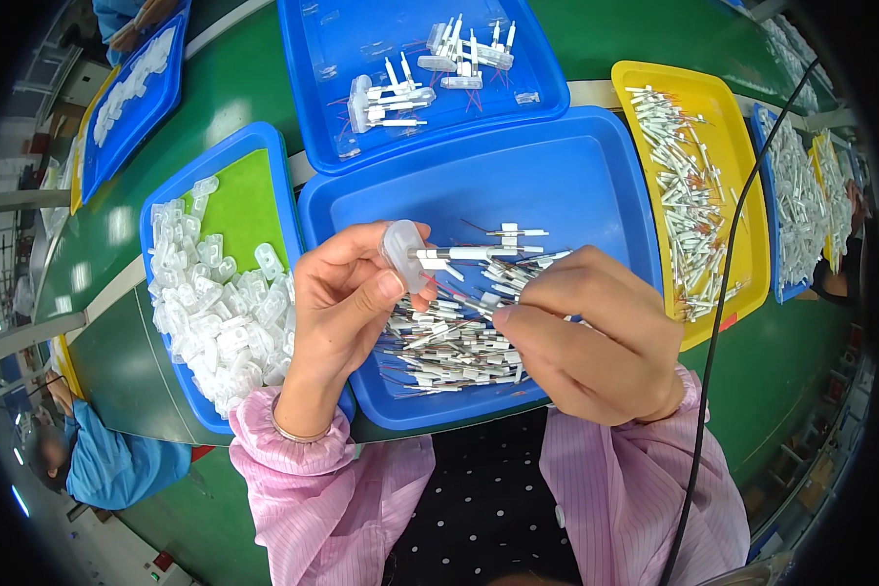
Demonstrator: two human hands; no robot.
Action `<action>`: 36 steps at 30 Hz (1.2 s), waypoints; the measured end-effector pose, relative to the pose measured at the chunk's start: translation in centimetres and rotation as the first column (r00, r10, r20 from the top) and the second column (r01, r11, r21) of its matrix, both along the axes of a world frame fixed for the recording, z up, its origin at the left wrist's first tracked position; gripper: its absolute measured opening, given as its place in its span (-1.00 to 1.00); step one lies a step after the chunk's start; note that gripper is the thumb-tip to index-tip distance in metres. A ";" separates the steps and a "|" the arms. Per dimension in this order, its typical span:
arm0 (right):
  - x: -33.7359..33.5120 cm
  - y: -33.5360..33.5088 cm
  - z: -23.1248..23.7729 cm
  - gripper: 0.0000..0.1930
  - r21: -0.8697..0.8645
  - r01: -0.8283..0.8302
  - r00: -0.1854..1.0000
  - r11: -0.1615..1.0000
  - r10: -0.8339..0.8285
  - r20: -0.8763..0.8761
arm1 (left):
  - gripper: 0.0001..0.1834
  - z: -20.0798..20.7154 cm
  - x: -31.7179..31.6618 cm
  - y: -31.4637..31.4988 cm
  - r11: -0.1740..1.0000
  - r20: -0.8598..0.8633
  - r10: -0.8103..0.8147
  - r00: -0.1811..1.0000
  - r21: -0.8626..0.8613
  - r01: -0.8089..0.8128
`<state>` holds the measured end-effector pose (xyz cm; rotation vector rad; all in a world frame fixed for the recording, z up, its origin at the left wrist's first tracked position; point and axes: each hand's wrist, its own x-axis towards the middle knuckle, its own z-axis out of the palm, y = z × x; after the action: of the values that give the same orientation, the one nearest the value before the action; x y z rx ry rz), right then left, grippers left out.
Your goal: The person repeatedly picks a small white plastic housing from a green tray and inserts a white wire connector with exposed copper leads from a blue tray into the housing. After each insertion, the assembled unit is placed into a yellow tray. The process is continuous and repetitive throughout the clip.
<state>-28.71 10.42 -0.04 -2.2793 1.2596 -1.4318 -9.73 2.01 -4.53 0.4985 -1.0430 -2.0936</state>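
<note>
My left hand pinches a translucent plastic cap between thumb and fingers. White stick-shaped parts jut from the cap toward the right. Just to the right, my right hand is closed, its thumb and fingertips pressed together. A thin reddish wire and a white piece run close to those fingertips, but what they grip is hidden. Both hands are above a blue tray that holds a heap of white stick parts with thin wires.
At left a blue tray holds many translucent caps. Behind, another blue tray carries several cap-and-stick assemblies. A yellow tray of white parts stands right. A black cable crosses there. Other people work at the left edge.
</note>
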 end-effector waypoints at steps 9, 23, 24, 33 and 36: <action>0.5 0.3 0.0 -0.74 0.016 0.016 1.000 1.000 -0.017 0.017 | -0.65 -0.3 0.0 -0.1 1.000 -0.005 -0.009 1.000 -0.010 0.009; 1.5 -0.4 -0.2 -0.78 0.281 0.044 0.921 0.959 -0.148 0.360 | -0.64 0.2 0.0 0.3 0.999 -0.019 -0.016 1.000 0.051 0.017; 1.7 -0.8 -0.6 -0.80 0.298 0.030 0.885 0.954 -0.164 0.437 | -0.64 0.2 -0.1 0.4 0.998 -0.031 -0.017 0.999 0.060 0.019; 2.5 -1.5 -2.6 -0.88 0.416 -0.059 0.763 0.907 -0.228 0.605 | -0.65 -0.4 -0.6 0.8 0.997 -0.032 0.002 0.999 0.074 0.001; 2.6 -1.6 -2.8 -0.89 0.398 -0.032 0.786 0.917 -0.223 0.576 | -0.66 -0.4 -0.7 0.8 0.997 -0.029 -0.002 1.000 0.082 0.004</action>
<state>-26.09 8.80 -2.83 -1.3344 1.2941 -1.5905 -10.39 2.82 -4.93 0.5058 -0.9450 -2.1468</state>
